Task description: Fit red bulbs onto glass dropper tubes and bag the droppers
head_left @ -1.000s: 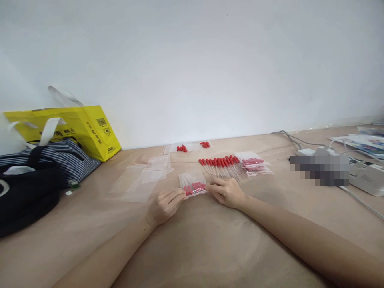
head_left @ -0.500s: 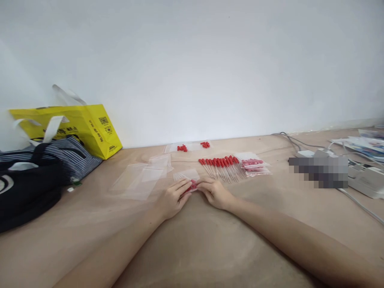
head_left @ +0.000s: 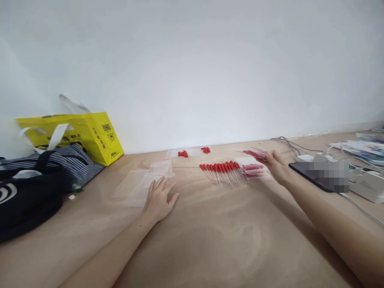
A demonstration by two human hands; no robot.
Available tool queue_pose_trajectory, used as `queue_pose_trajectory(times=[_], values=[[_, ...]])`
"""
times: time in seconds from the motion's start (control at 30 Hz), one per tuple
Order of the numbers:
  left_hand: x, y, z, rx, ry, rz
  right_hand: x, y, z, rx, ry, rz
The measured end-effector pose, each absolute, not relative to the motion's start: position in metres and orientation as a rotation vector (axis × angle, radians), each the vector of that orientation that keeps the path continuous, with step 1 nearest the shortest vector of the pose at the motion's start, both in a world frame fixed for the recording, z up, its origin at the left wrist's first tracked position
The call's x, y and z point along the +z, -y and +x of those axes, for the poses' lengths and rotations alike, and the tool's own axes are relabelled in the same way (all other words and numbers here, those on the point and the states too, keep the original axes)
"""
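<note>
My right hand (head_left: 276, 165) pinches the edge of a clear zip bag (head_left: 255, 153) with red-headed items inside, held above a stack of similar filled zip bags (head_left: 254, 171). Just left of that stack lies a fanned row of thin sticks with red bulb ends (head_left: 220, 168). My left hand (head_left: 159, 199) is open, fingers spread, over the near right edge of several flat clear plastic bags (head_left: 136, 190). What the left fingertips touch, bag or table, I cannot tell for sure.
At the wall lies a clear bag (head_left: 193, 153) with two small red clusters. A yellow shopping bag (head_left: 105, 140), striped bag (head_left: 81, 162) and black bag (head_left: 30, 200) stand left. A phone (head_left: 309, 176), chargers (head_left: 370, 186), cables and papers (head_left: 360, 146) lie right.
My hands have come apart. The right one carried the filled zip bag from the middle to over the stack at right; the left let go and moved left to the flat bags.
</note>
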State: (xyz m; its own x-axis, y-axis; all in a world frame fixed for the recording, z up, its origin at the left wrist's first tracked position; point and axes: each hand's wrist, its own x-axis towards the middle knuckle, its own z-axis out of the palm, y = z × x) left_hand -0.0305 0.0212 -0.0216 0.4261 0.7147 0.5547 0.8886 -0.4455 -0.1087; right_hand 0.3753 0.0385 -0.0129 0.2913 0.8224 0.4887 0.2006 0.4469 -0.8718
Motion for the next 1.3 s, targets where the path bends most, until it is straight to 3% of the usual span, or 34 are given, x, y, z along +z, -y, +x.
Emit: queue_pose_trajectory(times=[0.2, 0.53, 0.77, 1.1, 1.3], values=[[-0.021, -0.020, -0.030, -0.593, 1.431, -2.328, -0.027, -0.020, 0.432, 0.602, 1.216, -1.124], [-0.025, -0.022, -0.031, -0.608, 1.423, -2.336, -0.037, 0.008, 0.433, 0.466, 1.760, -1.548], [-0.025, -0.023, -0.031, -0.603, 1.420, -2.338, -0.039, 0.005, 0.406, -0.156, 1.680, -1.815], [-0.025, -0.023, -0.030, -0.551, 1.468, -2.389, -0.063, -0.010, 0.413, -0.224, 1.642, -2.089], [-0.025, -0.023, -0.030, -0.571, 1.461, -2.400, -0.050, -0.011, 0.397, -0.321, 1.713, -2.075]])
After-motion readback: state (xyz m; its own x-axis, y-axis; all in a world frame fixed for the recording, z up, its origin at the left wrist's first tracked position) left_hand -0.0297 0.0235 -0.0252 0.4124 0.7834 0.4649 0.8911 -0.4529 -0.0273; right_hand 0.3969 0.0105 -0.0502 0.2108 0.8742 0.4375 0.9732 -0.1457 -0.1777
